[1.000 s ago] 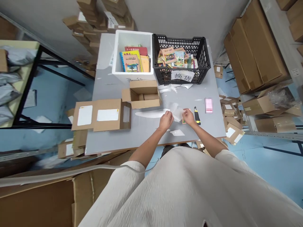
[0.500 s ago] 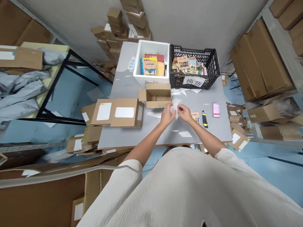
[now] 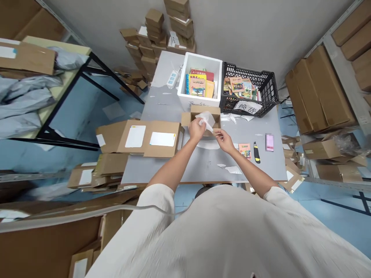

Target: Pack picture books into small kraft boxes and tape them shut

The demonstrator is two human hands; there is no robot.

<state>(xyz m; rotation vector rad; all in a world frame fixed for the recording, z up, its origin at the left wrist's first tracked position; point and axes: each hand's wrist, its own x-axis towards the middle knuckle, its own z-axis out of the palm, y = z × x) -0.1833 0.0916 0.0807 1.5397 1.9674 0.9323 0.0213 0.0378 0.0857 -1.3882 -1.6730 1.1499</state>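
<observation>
A crumpled, translucent white plastic film (image 3: 207, 119) is in my hands above the open cardboard box (image 3: 215, 110). My left hand (image 3: 197, 130) is closed on its left side, over the front edge of the box. With fingers pinched, my right hand (image 3: 224, 140) grips the film's lower tip at the box's front right corner. The film and both hands hide much of the box's inside. To the right of my right hand lie a small orange-covered book (image 3: 244, 150) and a black and yellow box cutter (image 3: 256, 153).
Behind the box stand a white foam bin (image 3: 199, 101) with books and a black plastic crate (image 3: 262, 110) with booklets. Labelled cardboard boxes (image 3: 147, 153) sit at the table's left. A phone (image 3: 269, 143) and paper scraps (image 3: 233, 170) lie on the grey table (image 3: 162, 170).
Both hands and the plastic film have moved from beside the open box to above its front part. The film looks more spread out. The camera view has shifted slightly.
</observation>
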